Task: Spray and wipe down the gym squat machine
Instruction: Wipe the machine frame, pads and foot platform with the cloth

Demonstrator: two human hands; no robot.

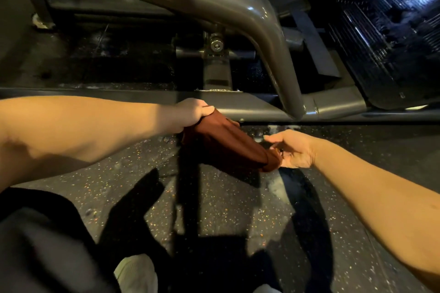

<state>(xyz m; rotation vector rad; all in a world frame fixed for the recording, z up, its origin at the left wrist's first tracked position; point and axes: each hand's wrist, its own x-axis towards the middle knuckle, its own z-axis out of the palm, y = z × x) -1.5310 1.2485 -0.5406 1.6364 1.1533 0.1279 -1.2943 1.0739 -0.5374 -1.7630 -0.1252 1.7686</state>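
A dark red cloth (226, 141) is stretched between my two hands just above the floor. My left hand (192, 112) grips its upper end against the low grey frame rail (257, 104) of the squat machine. My right hand (294, 150) pinches the bunched lower end of the cloth, with the other fingers loosely spread. A thick curved grey tube (257, 21) of the machine runs down to the rail just right of my left hand. No spray bottle is in view.
The ribbed black footplate (385, 31) stands tilted at the upper right. A pivot bolt and bracket (216, 46) sit behind the rail. Speckled rubber floor (226, 209) lies below my hands. My white shoe (137, 273) and dark trouser leg are at the bottom left.
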